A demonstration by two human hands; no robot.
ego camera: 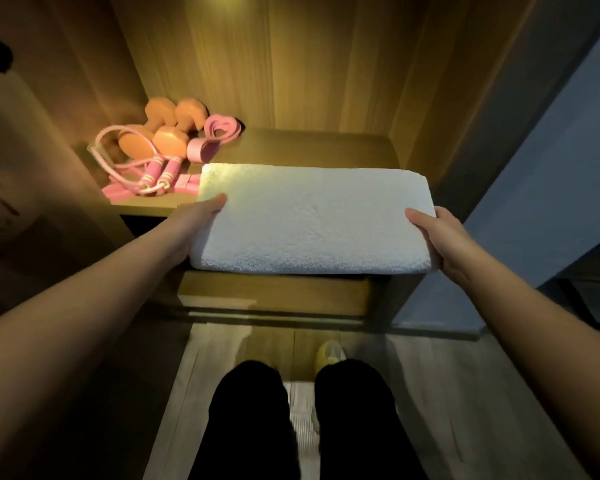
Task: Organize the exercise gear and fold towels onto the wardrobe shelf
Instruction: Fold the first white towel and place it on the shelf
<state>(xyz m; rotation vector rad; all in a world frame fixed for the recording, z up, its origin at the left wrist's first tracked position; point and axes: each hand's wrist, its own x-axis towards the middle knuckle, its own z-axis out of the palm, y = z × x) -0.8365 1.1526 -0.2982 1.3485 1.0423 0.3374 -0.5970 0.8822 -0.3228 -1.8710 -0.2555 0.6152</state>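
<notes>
White folded towel (pixel 312 216) gripped at both short ends by left hand (pixel 201 220) and right hand (pixel 433 237), thumbs on top, at front edge of wooden wardrobe shelf (pixel 309 147); orange dumbbells (pixel 163 129), pink jump rope (pixel 153 174), pink band (pixel 215 133) at shelf left.

The folded towel (pixel 312 216) is plain white. At the far left of the shelf (pixel 309 147), the two dumbbells (pixel 167 129) are orange. The skipping rope (pixel 118 133) is pink, its handles ringed with pale stripes, and the band (pixel 217 129) beside them is a softer pink. The shelf shows warm brown wood grain. The trousers (pixel 250 420) are black. The near shoe (pixel 329 351) looks yellow, though the light there is dim.
</notes>
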